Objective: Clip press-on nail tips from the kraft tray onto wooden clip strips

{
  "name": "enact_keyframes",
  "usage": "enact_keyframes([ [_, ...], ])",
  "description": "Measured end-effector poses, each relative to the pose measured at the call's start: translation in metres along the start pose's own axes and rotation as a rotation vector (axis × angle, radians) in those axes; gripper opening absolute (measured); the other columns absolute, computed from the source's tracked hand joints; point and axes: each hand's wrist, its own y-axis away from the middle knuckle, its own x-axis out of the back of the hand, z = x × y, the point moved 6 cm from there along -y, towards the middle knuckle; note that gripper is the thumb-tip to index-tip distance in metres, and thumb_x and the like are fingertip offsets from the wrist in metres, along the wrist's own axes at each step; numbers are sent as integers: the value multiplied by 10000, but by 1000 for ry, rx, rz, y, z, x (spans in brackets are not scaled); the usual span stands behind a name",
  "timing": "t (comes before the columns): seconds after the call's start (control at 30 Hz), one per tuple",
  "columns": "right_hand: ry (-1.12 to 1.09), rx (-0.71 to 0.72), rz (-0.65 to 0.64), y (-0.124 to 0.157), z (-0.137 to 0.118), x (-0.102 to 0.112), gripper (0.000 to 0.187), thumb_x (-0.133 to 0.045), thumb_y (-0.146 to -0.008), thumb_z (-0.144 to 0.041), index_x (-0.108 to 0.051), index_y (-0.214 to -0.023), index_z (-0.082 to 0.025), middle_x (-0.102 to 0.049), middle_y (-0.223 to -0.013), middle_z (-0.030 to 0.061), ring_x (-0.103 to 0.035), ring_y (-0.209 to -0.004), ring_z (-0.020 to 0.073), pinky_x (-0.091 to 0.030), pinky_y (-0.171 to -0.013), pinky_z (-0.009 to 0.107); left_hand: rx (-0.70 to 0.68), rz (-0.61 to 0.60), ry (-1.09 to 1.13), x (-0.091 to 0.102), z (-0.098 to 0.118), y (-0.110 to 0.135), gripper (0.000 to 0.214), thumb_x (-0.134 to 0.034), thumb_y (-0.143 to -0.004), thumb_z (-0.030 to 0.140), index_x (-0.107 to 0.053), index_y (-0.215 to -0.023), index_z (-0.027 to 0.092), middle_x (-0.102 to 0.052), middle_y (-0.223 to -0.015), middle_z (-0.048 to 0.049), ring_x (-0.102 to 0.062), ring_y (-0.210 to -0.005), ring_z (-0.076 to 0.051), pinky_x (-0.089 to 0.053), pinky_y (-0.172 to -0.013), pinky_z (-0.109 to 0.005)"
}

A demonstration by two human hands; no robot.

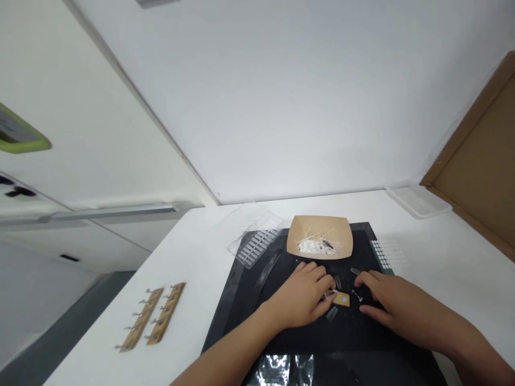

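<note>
My left hand (308, 295) is closed over a small wooden strip (340, 299), whose right end sticks out with a pale round dot on it. The rest of that strip is hidden under the fingers. Thumb and fingers apart, my right hand (386, 300) rests at the right of the black mat (322, 339). Just left of its fingertips lies a small metal peg (357, 296), apart from the hand. Clear nail tips lie around the hands: one nail tip (332, 313) below the strip, another nail tip (337, 282) above it, a third (355, 271) near my right fingers.
A brown paper tray (319, 222) with white bits and thin sticks stands behind my hands. Left of it lies a clear tray of nail tips (257, 247). A sheet of white dots (388, 254) is at the right. Two wooden strips with metal pegs (140, 320) lie far left.
</note>
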Motion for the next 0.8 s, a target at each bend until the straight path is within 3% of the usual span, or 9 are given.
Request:
enact_keyframes([
  [0.8,-2,10,3,-1,2,-1,289,-656,-968,-329,-623,-1253,-295,-716,-1116,50,-691,-948,265,-500,-817,378,-2,7,0,1,0,0,175,-502,-1059,368,-614,-1090,237,-648,-1040,-35,-569,-976,-213,-390,-857,-362],
])
